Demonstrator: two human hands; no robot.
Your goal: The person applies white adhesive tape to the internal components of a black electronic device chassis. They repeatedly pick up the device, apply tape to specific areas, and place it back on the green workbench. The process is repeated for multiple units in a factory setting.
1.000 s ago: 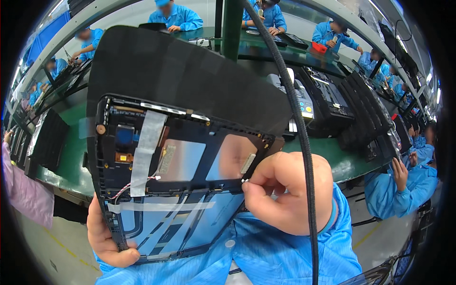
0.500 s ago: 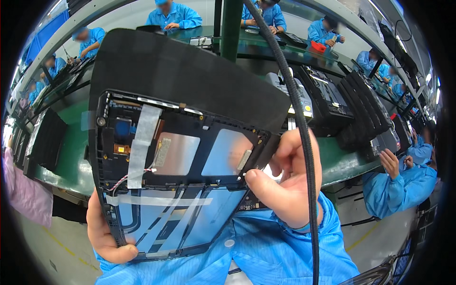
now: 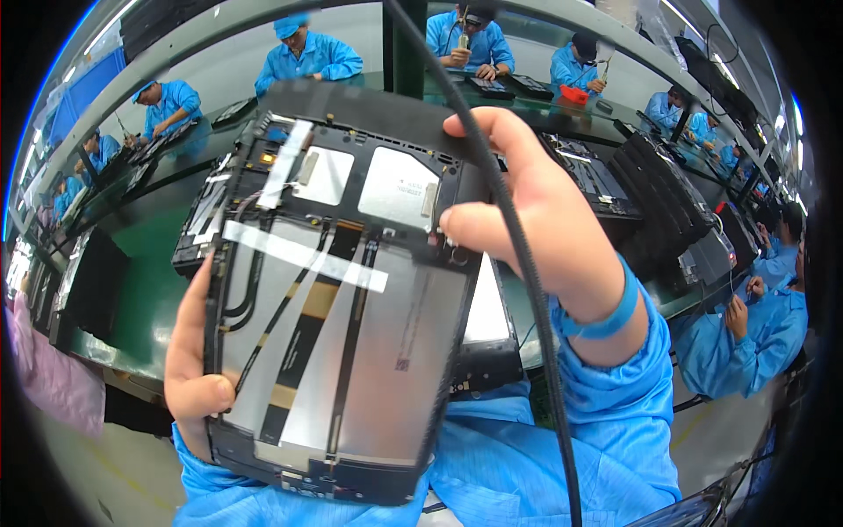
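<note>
Held up in front of me is an opened tablet (image 3: 408,378), its inner side showing: silver plates, dark ribbon cables and a black frame. White tape strips (image 3: 303,255) cross its upper part. My left hand (image 3: 191,364) grips the left edge, thumb on the front and fingers mostly behind. At the upper right corner, my right hand (image 3: 566,224) is closed with its thumb on the frame and a finger over the top edge; the other fingers are partly hidden. A black sheet (image 3: 378,104) shows behind the tablet's top.
A black braided cable (image 3: 529,272) hangs in front of my right hand. Under the tablet, another device (image 3: 487,316) lies on the green bench (image 3: 145,290). Black stacks (image 3: 659,189) stand at right, another stack (image 3: 79,277) at left. Several people in blue work around.
The tablet has tipped, so its lower silver part shows more fully and the black sheet looks much shorter. My right hand has moved up along the corner; my left still holds the edge.
</note>
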